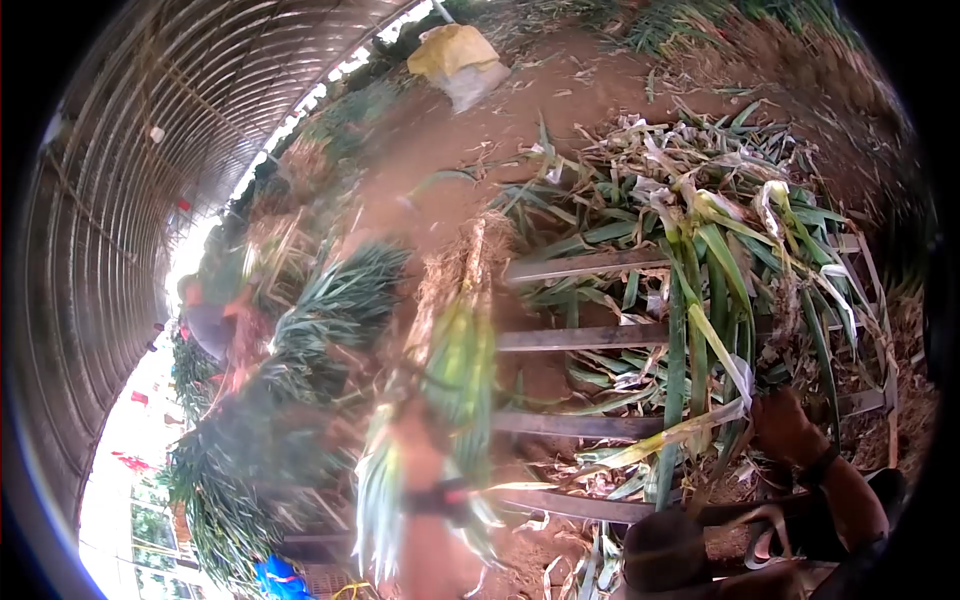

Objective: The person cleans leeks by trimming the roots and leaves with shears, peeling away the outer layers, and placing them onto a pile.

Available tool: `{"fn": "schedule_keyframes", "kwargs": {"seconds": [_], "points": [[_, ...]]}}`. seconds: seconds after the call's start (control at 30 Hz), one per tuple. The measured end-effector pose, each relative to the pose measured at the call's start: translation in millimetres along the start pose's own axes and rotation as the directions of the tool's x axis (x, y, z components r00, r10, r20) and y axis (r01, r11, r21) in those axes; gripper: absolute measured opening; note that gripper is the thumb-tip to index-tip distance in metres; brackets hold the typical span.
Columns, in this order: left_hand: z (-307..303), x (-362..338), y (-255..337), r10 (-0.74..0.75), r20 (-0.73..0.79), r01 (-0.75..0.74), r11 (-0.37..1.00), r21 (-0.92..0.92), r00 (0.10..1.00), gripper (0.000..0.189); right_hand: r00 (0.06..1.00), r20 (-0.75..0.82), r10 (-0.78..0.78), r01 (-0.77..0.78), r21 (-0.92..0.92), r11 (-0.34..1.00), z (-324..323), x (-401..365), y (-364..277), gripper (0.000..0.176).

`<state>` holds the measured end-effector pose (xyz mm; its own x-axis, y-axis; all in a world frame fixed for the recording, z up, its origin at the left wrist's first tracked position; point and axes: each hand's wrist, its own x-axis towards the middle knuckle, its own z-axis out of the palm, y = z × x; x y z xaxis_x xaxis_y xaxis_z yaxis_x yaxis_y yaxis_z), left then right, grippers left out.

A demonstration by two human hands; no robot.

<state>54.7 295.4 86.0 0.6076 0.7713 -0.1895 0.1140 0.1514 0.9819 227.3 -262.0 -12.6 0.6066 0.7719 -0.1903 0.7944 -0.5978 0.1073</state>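
My left hand (418, 440), smeared by motion and with a dark band at its wrist, is around a bunch of green onions (462, 350). Their root ends point away from me and their leaves hang toward me. On the right, my right hand (785, 428) is closed at the end of a pale, withered onion leaf (740, 380); its fingertips are partly hidden. Beside that hand, long stripped green leaves (678, 370) drape over the metal slats (585, 338) of a rack.
A heap of discarded leaves (640, 200) lies behind and under the slats. Piles of green onions (335, 300) stand at left, near another person (210, 325). A yellow-and-white sack (460, 62) lies on the soil. A dark rounded shape (665, 550) is low at front.
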Motion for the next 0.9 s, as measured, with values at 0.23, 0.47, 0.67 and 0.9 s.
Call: {"fn": "schedule_keyframes", "kwargs": {"seconds": [0.23, 0.47, 0.67, 0.9], "points": [[178, -104, -19, 0.541, 0.273, -0.601, 0.762, 0.242, 0.795, 0.033, 0.962, -0.274, -0.002, 0.218, 0.761, 0.611, -158, 25, -45, 0.057], [245, -169, -8, 0.109, 0.255, -0.001, 0.922, -0.387, 0.961, 0.030, 0.959, -0.025, -0.281, 0.163, 0.862, 0.481, -199, 10, -39, 0.083], [227, -205, -11, 0.039, 0.198, 0.057, 0.887, -0.458, 0.979, 0.038, 0.906, -0.021, -0.423, 0.366, 0.540, 0.758, -225, -41, 0, 0.108], [268, -289, -41, 0.258, 0.495, -0.124, 0.950, -0.288, 0.830, 0.072, 0.993, -0.057, -0.099, 0.103, 0.818, 0.566, -246, -58, -40, 0.095]]}}
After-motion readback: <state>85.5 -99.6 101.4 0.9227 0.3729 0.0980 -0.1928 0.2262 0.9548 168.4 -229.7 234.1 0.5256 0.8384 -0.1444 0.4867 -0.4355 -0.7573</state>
